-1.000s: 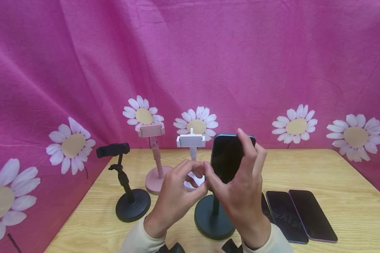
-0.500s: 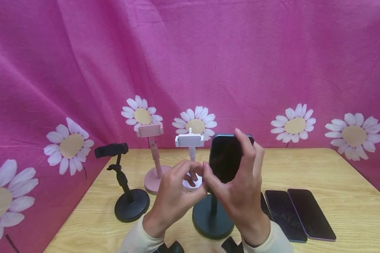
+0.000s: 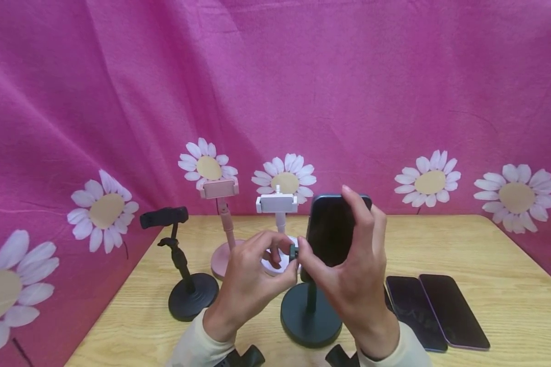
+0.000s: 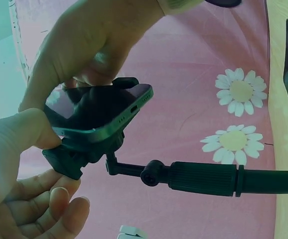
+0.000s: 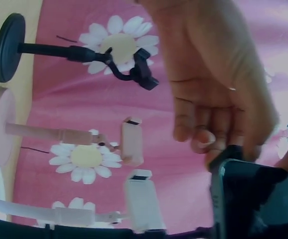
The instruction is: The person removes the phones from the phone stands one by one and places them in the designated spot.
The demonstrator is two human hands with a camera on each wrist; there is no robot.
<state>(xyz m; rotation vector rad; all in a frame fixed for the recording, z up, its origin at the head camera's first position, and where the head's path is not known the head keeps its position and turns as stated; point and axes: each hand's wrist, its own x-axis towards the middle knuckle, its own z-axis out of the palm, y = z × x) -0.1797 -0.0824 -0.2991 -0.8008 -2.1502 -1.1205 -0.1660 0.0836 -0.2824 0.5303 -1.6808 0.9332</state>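
A dark phone (image 3: 329,229) stands upright at the holder of a dark green phone stand (image 3: 309,318). My right hand (image 3: 359,272) grips the phone across its screen, with fingers on the far edge and the thumb at the near left edge. My left hand (image 3: 257,275) pinches the holder's clamp end (image 4: 67,162) between thumb and forefinger. In the left wrist view, that clamp end sits just beyond the phone's side. The phone's lower part is hidden behind my right hand in the head view. A ridged pole (image 4: 204,178) runs below the holder.
A black phone stand (image 3: 193,295), a pink phone stand (image 3: 227,227) and a white phone stand (image 3: 277,205) stand left and behind. Dark phones (image 3: 454,311) lie side by side at the right of the wooden table (image 3: 509,275). A pink flowered cloth (image 3: 349,102) hangs behind.
My left hand has drawn slightly left, and the green clamp end now shows between its fingertips and my right thumb. My right hand stays on the phone.
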